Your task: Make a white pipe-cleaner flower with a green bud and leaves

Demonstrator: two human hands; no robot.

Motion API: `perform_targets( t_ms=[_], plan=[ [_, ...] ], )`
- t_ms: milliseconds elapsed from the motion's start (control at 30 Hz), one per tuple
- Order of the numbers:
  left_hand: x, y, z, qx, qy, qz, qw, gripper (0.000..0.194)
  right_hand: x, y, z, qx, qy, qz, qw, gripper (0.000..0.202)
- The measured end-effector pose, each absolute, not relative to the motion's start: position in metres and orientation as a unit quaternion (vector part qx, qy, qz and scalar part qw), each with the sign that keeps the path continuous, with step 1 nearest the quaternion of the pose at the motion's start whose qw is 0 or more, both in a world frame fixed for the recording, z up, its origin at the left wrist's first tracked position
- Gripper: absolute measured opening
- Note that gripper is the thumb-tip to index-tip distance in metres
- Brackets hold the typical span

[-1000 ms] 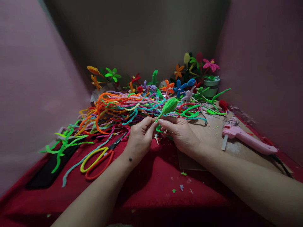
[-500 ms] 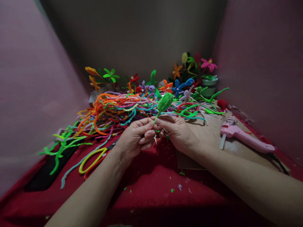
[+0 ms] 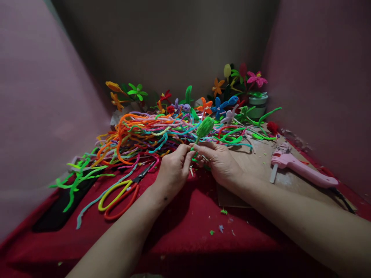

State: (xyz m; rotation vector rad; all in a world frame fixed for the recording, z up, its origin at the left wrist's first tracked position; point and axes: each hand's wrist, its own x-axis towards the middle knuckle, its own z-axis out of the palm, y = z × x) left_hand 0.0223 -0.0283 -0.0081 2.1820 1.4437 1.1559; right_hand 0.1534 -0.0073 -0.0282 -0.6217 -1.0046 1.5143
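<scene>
Between my two hands a green pipe-cleaner flower bud stands tilted slightly right on its thin green stem. My right hand pinches the stem just under the bud, its other fingers curled below. My left hand is closed with thumb and forefinger on the lower stem, its back turned toward me, so most of its fingers are hidden. A thin pale tip pokes out beneath the fingers. Behind the bud lies a heap of many-coloured pipe cleaners.
Scissors with yellow and red handles lie left of my left arm, near a black flat object under green pipe cleaners. A pink glue gun rests on a brown board at right. Finished flowers and a lidded jar stand behind.
My left hand has rolled over and moved right, so its back now faces me and the scissors show fully. The bud has shifted slightly right and down. My right hand stays pinched on the stem.
</scene>
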Motion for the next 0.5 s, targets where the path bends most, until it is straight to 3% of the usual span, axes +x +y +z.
perform_targets(
  t_ms=[233,500],
  plan=[
    [0.0184,-0.0249,-0.014,0.806,0.47,0.359,-0.012,0.017,0.1544,-0.0067,-0.0306,-0.276,-0.464,0.617,0.573,0.015],
    [0.0185,-0.0252,-0.013,0.812,0.461,0.355,-0.038,0.016,0.1549,-0.0093,-0.0295,-0.29,-0.483,0.604,0.564,0.017]
  ],
)
